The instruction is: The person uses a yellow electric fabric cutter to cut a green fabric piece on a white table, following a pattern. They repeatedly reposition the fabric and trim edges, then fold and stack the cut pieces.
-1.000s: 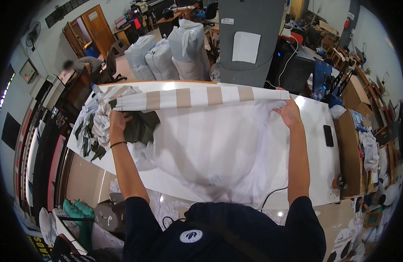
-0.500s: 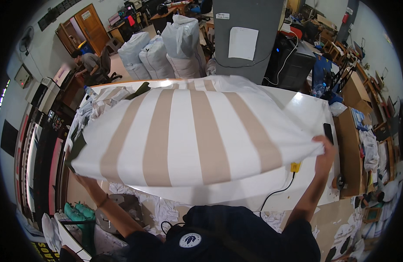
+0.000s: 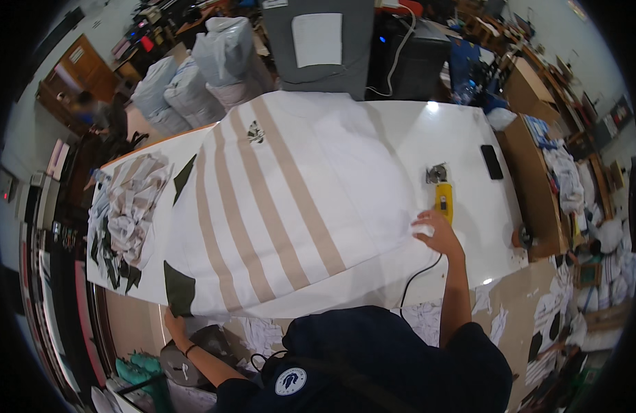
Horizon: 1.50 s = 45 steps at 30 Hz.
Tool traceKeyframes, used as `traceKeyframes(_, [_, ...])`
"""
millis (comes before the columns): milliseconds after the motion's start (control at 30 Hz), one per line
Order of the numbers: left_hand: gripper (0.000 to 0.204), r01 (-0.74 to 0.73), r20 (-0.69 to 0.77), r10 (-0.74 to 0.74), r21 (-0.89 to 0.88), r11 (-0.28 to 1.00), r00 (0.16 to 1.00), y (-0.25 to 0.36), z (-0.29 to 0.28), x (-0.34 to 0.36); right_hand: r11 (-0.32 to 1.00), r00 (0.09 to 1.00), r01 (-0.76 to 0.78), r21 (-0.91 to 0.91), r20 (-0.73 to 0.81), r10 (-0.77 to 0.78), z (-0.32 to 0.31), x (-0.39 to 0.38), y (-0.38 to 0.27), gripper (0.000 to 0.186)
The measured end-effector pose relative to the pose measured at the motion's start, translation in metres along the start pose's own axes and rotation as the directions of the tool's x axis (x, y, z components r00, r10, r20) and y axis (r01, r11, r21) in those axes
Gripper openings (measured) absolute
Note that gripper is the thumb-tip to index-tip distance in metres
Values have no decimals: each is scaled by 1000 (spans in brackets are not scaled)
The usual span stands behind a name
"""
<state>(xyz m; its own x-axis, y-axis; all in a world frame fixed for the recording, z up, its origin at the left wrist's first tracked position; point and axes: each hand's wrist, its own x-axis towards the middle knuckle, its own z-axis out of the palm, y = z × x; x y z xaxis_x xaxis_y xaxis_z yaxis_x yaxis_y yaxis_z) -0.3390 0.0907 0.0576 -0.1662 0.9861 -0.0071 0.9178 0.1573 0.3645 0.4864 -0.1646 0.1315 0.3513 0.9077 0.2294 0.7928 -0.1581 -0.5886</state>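
A large white fabric sheet [image 3: 359,172] with beige stripes lies spread over the white table [image 3: 462,241], its near edge close to my body. A small dark emblem sits on its far part. Dark green patches [image 3: 179,286] show along its left side. My left hand [image 3: 174,323] is closed on the sheet's near left corner, at a green patch; its fingertips are partly hidden. My right hand [image 3: 438,233] pinches the white right edge of the sheet. Just beyond that hand lies a yellow electric cutter [image 3: 443,199] with a metal head and a black cord.
Crumpled striped and green cloth [image 3: 132,206] is heaped at the table's left. A black phone [image 3: 491,162] lies near the right edge, beside a cardboard box [image 3: 538,186]. Stuffed white sacks [image 3: 225,51] stand behind the table. Fabric scraps [image 3: 263,335] litter the floor.
The sheet has come down from a billowing, raised position onto the table and turned, uncovering the cutter and the cloth heap. My left hand moved nearer to me; my right hand moved left.
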Motion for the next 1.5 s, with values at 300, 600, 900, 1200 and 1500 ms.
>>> traceKeyframes(300, [73,-325,94,330,-66,944,939,77,84,11,652,524,-716,250,-424,739,40,37,162,67])
traceKeyframes(600, [80,-376,101,380,-53,925,920,224,137,-57,510,501,-842,177,-92,860,30,23,167,50])
traceKeyframes(900, [99,-90,203,42,231,969,978,222,102,-73,401,640,-650,645,180,747,31,-55,54,50])
traceKeyframes(1200, [115,-187,460,-49,453,872,886,216,58,-94,327,536,-726,605,200,820,60,-131,5,54])
traceKeyframes(1500, [128,-158,561,-124,427,890,819,160,61,-130,565,600,-761,319,16,800,42,-192,6,60])
